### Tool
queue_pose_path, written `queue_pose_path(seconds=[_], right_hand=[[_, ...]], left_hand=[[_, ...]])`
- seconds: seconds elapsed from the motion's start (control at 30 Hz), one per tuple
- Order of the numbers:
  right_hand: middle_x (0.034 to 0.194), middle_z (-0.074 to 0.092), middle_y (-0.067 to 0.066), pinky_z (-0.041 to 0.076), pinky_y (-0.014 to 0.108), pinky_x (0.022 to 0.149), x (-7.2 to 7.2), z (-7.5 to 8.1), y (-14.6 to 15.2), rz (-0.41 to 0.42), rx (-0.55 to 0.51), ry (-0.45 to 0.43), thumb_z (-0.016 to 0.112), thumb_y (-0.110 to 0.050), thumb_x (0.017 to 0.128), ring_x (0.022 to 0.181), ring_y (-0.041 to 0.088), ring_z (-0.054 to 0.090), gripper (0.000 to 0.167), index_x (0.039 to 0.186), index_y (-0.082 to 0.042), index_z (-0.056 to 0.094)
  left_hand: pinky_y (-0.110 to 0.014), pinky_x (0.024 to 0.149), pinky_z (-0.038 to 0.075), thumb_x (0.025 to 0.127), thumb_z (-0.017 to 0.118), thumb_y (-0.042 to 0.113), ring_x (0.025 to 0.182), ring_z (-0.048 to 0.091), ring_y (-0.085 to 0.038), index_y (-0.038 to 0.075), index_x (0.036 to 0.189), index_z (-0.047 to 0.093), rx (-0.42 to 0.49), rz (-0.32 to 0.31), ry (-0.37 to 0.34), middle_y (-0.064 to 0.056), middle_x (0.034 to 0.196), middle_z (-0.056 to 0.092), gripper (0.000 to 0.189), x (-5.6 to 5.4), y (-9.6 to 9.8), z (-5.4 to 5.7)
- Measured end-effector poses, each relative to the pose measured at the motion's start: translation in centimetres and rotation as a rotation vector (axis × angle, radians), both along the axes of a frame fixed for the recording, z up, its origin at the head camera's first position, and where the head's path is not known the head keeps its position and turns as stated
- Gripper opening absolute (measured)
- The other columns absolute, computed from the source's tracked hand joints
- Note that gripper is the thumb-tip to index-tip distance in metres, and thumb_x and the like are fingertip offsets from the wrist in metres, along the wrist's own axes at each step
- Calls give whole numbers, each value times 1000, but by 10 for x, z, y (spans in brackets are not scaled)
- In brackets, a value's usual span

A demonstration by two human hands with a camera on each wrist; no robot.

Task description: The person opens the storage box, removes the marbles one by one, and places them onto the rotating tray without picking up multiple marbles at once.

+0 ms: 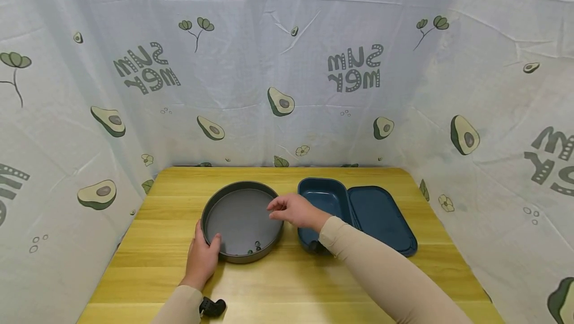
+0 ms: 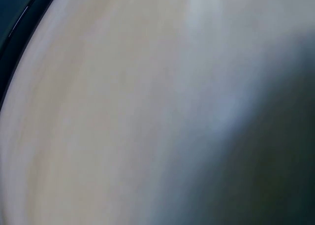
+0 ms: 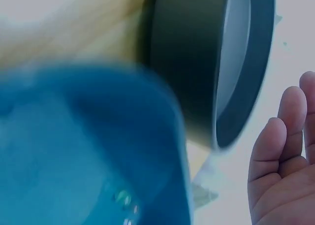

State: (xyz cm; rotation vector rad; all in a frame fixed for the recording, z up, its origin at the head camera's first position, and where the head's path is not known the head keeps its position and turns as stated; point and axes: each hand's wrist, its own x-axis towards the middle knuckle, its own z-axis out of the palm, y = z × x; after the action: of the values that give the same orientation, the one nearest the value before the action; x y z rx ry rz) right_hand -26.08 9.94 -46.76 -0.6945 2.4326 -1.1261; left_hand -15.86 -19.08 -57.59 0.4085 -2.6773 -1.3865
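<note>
Beige fabric sleeve (image 1: 385,274): nearest the camera, reaching in from the lower right and crossing part of the box.
Grey round metal-looking pan (image 1: 239,214): flat on the surface, left of the box.
Small dark glassy balls (image 1: 257,244): a few, inside the pan by its near wall.
Left hand (image 1: 203,259): grips the pan's left wall, thumb over the rim.
Right hand (image 1: 298,209): over the pan's right rim, fingers bent; whether the fingertips pinch anything, I cannot tell.
Dark-blue rectangular box (image 1: 324,200): just beside the pan; the right wrist view shows shiny bits (image 3: 123,198) in one corner.
Dark-blue flat lid (image 1: 381,217): right of the box.
Step in hand: probably shifting balls between pan and box; direction unclear.
Next move calls for: likely a careful fingertip pinch or release, pan kept steady.
Yellow wood-grain surface (image 1: 269,294): under everything.
White avocado-print curtain (image 1: 246,65): behind.
</note>
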Motion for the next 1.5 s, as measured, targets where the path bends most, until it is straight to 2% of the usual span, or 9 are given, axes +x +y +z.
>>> queue_pose_path(seconds=[0.17,0.3,0.57,0.67,0.83,1.07,1.3,1.43,1.5], right_hand=[[101,76,-3,55,32,78,-13,5,31,-47,83,68,73,-20,100,88,12,63,19,114,-10,78],[101,75,-7,58,34,84,-18,3,56,-35,243,97,74,-19,99,91,9,66,9,106,-16,78],[91,74,-8,59,35,83,-11,-12,82,131,527,28,81,-10,92,83,9,64,8,93,-17,78],[88,72,-8,58,36,81,-5,-17,86,175,591,6,83,-10,89,80,10,60,10,89,-18,78],[86,73,-11,59,33,79,5,-21,88,239,654,0,82,-8,89,77,7,60,13,84,-20,80],[90,75,-13,59,29,83,8,-22,84,308,731,34,70,-1,95,80,3,61,28,85,-23,83],[90,75,-11,57,26,81,9,-20,75,325,754,52,68,-2,97,77,3,60,27,84,-21,81],[95,77,-7,57,29,80,7,-19,71,311,712,44,73,-7,96,81,6,63,17,95,-20,83],[103,79,-6,60,32,84,6,-18,70,288,686,29,76,-8,94,89,8,68,20,105,-23,83]], left_hand=[[-70,119,32,108,53,32,147,37,-57,6,170,7,-8,6,8,-35,164,34,81,-1,-1,0],[-70,120,32,108,53,32,147,36,-56,5,170,6,-13,7,6,-34,165,33,82,-2,-1,0],[-69,121,31,109,52,32,149,34,-55,6,170,4,-15,1,1,-31,168,29,82,-2,-1,1],[-69,121,30,109,52,34,149,34,-55,6,170,4,-15,-1,-5,-31,168,29,82,-2,-2,1],[-70,121,30,109,51,35,149,34,-55,6,170,3,-17,0,-15,-31,168,29,83,-1,-2,0],[-69,121,31,109,52,33,148,35,-56,6,170,5,-14,2,-1,-30,168,30,82,-1,-2,-1],[-70,121,31,109,52,33,149,34,-56,6,170,5,-10,0,-4,-30,168,29,82,-1,-2,-1],[-70,121,30,109,52,34,149,34,-56,7,170,5,-8,0,-5,-30,168,30,82,-1,-1,0],[-70,121,30,109,52,33,150,33,-56,7,170,5,-4,-1,-6,-30,168,29,82,-1,-1,0]])
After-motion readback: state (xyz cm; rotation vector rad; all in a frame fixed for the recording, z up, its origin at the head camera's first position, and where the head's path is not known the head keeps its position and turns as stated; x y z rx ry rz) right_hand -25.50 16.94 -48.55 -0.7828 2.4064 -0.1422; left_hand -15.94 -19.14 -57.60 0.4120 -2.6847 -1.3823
